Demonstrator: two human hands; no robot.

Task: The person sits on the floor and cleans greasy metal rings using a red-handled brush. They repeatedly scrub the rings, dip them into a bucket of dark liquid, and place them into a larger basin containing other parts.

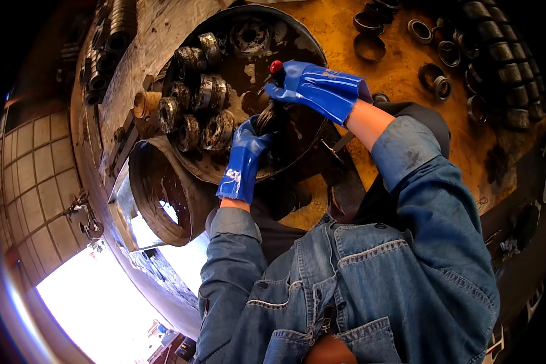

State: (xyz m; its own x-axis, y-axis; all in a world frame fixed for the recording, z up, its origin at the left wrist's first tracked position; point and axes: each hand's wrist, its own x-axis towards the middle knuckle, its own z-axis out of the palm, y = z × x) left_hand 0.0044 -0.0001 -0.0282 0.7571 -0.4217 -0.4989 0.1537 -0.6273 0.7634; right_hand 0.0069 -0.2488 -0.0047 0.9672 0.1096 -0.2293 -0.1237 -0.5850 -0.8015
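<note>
My right hand point(291, 82), in a blue rubber glove, is closed round a brush whose red handle tip point(276, 66) sticks out above the fist. The dark bristles point(267, 119) point down toward my left hand point(250, 138). That hand, gloved in blue too, is curled at the bristles; what its fingers hold is dark and cannot be made out. Both hands are over a large round metal pan point(314, 50) with dark, wet liquid in it. Left of them, several oily metal rings point(211, 91) are piled in the pan. A round flanged part point(249, 34) lies toward its far side.
An open metal drum point(164, 191) stands at the pan's near left. Rusty-brown ground point(406, 121) on the right bears loose rings point(449, 53) and stacked cylindrical parts point(508, 54). More rings are lined up at the far left point(120, 30). A tan ring point(145, 104) sits beside the pan.
</note>
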